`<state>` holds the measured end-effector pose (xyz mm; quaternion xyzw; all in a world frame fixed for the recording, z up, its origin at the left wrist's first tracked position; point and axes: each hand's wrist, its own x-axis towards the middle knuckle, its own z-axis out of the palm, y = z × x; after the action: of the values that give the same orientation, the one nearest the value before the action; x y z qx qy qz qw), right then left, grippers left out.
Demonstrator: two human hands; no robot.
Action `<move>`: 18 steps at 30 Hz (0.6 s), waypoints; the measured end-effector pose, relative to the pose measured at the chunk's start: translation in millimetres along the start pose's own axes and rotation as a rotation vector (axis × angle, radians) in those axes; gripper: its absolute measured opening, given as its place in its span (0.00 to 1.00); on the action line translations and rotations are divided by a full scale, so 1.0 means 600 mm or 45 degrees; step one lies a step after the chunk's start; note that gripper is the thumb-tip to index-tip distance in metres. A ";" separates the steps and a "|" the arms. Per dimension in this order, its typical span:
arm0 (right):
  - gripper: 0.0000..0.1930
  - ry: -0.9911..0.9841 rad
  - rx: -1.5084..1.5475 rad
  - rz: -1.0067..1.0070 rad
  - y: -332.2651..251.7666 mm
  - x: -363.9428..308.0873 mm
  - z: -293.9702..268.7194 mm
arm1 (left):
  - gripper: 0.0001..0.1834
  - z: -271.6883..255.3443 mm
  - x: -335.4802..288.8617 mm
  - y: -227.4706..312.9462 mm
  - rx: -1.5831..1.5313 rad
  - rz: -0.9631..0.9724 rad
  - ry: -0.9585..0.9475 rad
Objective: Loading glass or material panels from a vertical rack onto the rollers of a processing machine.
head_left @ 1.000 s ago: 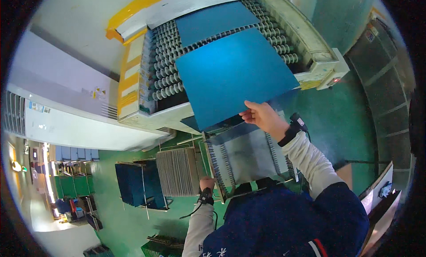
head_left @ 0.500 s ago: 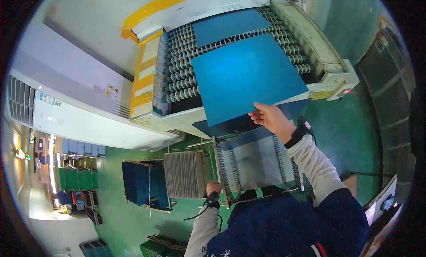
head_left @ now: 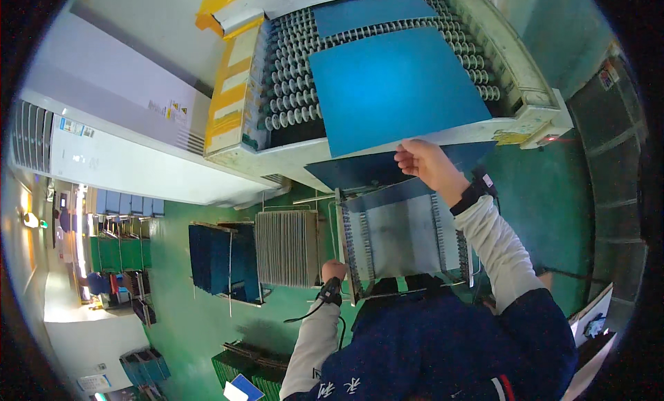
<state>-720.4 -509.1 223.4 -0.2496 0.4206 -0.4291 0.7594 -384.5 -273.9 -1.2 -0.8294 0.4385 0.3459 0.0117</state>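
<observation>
A bright blue rectangular panel (head_left: 398, 89) lies on the roller conveyor (head_left: 294, 96), its near edge overhanging the front. Just below that edge is my right hand (head_left: 423, 167), fingers loosely curled, apart from the panel with nothing visible in them. Behind and under this hand a darker blue panel (head_left: 349, 171) shows, at the far side of a slotted rack (head_left: 351, 252) standing before me. My left hand (head_left: 334, 270) is closed at the rack's left side post; its fingertips are partly hidden. A second blue panel (head_left: 373, 15) sits farther in on the rollers.
To the left stand a rack of grey panels (head_left: 287, 249) and a rack of dark blue panels (head_left: 211, 259). A long white air conditioner (head_left: 152, 172) lies along the conveyor's left. Green-filled racks (head_left: 249, 373) stand at lower left. Dark mesh panels (head_left: 602, 186) line the right.
My right hand has let go of the blue panel's near edge and now sits slightly back from it. The view has shifted, raising the conveyor in the picture. My left hand stays at the rack.
</observation>
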 end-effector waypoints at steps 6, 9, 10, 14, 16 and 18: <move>0.11 -0.032 -0.881 -0.277 0.092 0.009 -0.012 | 0.16 0.030 0.025 -0.039 -0.107 -0.037 0.037; 0.10 0.090 -1.801 -0.978 0.114 -0.002 -0.019 | 0.15 0.020 0.021 -0.024 -0.026 0.023 0.002; 0.10 0.086 -1.801 -0.980 0.122 -0.002 -0.025 | 0.15 0.015 0.018 -0.018 -0.122 -0.057 -0.035; 0.07 0.008 -2.184 -0.764 0.167 0.017 -0.079 | 0.13 -0.006 -0.002 0.029 -0.223 -0.092 -0.085; 0.06 -0.006 -2.239 -0.791 0.179 0.030 -0.083 | 0.13 0.009 0.009 0.012 -0.279 -0.110 -0.067; 0.05 -0.040 -2.310 -0.695 0.194 0.050 -0.065 | 0.14 0.045 0.034 -0.050 -0.345 -0.159 -0.024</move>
<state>-694.2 -476.4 104.2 -0.8401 0.5106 -0.0977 0.1548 -370.1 -261.4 -41.9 -0.8457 0.3353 0.4083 -0.0749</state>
